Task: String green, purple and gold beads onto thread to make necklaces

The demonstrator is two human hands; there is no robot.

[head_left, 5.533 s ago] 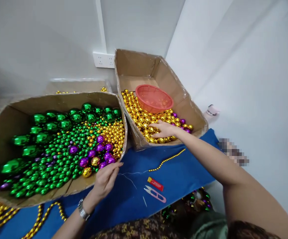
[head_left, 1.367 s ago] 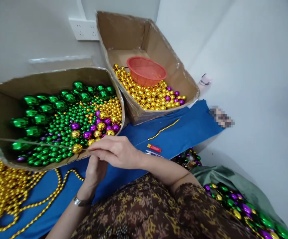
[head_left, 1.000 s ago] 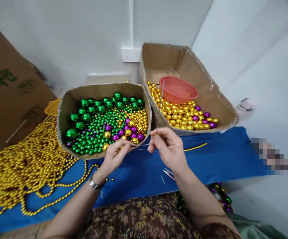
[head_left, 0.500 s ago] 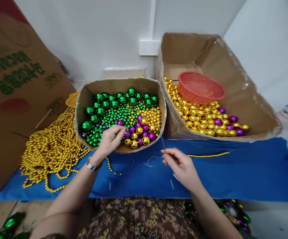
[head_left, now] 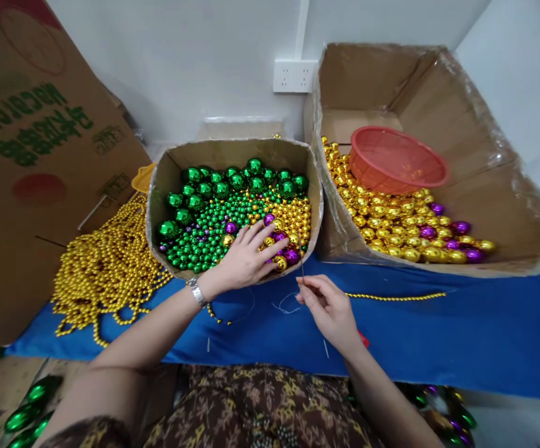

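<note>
My left hand (head_left: 246, 260), a watch on its wrist, lies with fingers spread over the larger purple and gold beads (head_left: 291, 256) at the near right of a cut-down cardboard box (head_left: 151, 214). Small green beads (head_left: 204, 239), small gold beads (head_left: 300, 214) and big green balls (head_left: 256, 166) share that box. Just outside its near right corner, my right hand (head_left: 330, 311) pinches a long thin needle (head_left: 302, 264), which points up. Pale thread (head_left: 285, 308) loops on the blue cloth beside that hand. A short gold bead string (head_left: 216, 316) lies below my left wrist.
A larger box (head_left: 484, 155) at right holds gold and purple beads and a red basket (head_left: 398, 158). Gold bead strands (head_left: 106, 267) are heaped at left by an upright carton (head_left: 13, 249). A straight gold string (head_left: 395, 297) lies on the blue cloth (head_left: 419, 342).
My left hand has moved right across the box, and its fingers have spread from a closed pose. My right hand still pinches the needle in nearly the same place. The view has shifted slightly.
</note>
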